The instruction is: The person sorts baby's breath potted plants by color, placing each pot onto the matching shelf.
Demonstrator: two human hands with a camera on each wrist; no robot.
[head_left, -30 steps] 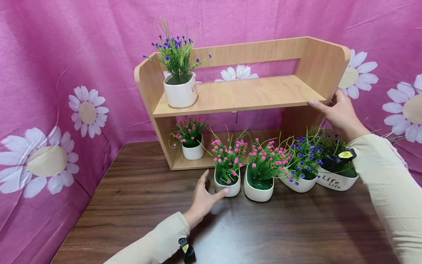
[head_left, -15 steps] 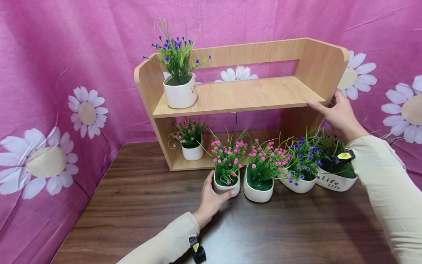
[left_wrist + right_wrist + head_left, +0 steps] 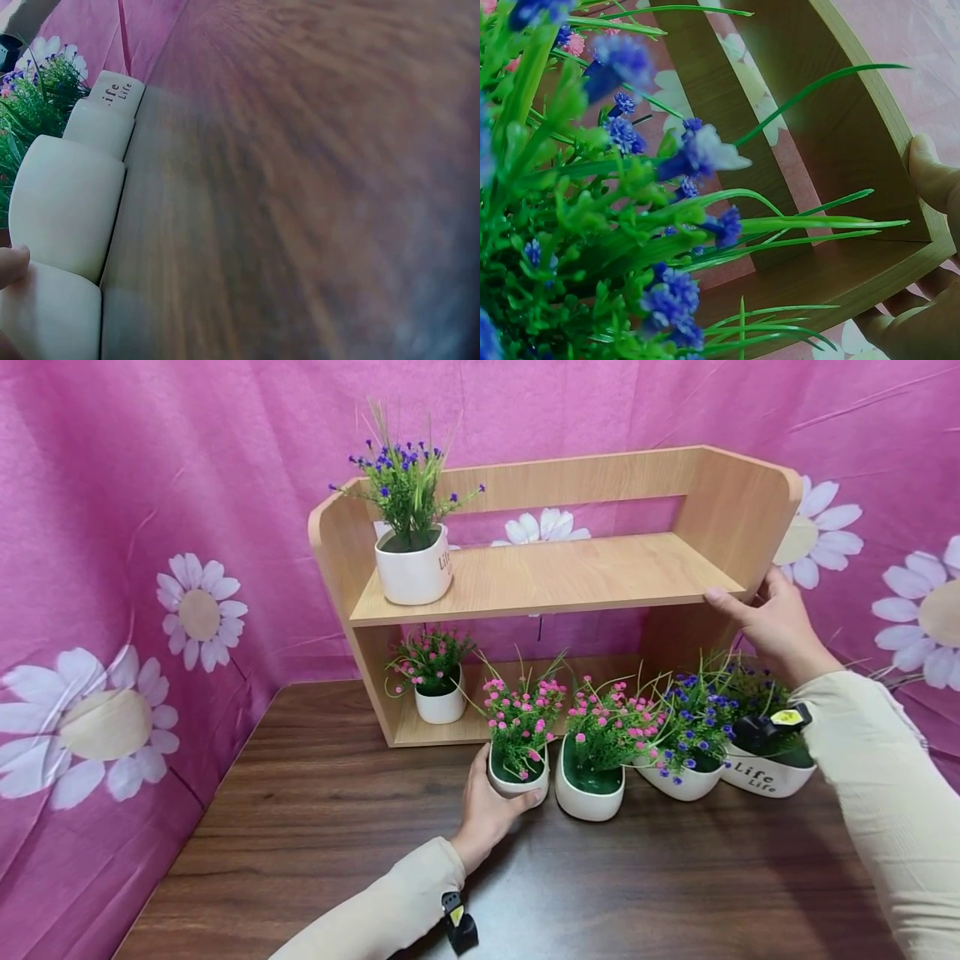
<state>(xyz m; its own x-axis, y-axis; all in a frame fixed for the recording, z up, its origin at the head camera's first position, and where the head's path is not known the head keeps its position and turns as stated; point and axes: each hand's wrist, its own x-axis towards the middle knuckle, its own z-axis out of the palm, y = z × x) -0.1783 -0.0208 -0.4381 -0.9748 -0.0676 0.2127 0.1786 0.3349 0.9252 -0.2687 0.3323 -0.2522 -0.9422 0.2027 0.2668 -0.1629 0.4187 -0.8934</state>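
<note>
My left hand [image 3: 491, 814] grips the front of the leftmost white pot [image 3: 517, 787] of pink flowers, which stands on the table before the shelf. In the left wrist view its thumb [image 3: 13, 265] lies against that pot [image 3: 56, 315]. My right hand [image 3: 783, 627] holds the right side of the wooden shelf [image 3: 585, 568] at the upper board's level, thumb at the board's front edge. The right wrist view shows those fingers [image 3: 922, 319] around the shelf corner [image 3: 900, 262], with blue flowers [image 3: 671, 300] in front.
Right of the gripped pot stand a pink-flowered pot [image 3: 590, 797], a blue-flowered pot [image 3: 684, 783] and a pot marked Life [image 3: 768, 774]. One blue-flowered pot [image 3: 414, 572] sits on the upper board, a small pink-flowered one [image 3: 440, 703] below. A pink curtain [image 3: 225, 460] hangs behind.
My left hand has moved right and its fingers have closed round the leftmost front pot. My right hand stays on the shelf's side.
</note>
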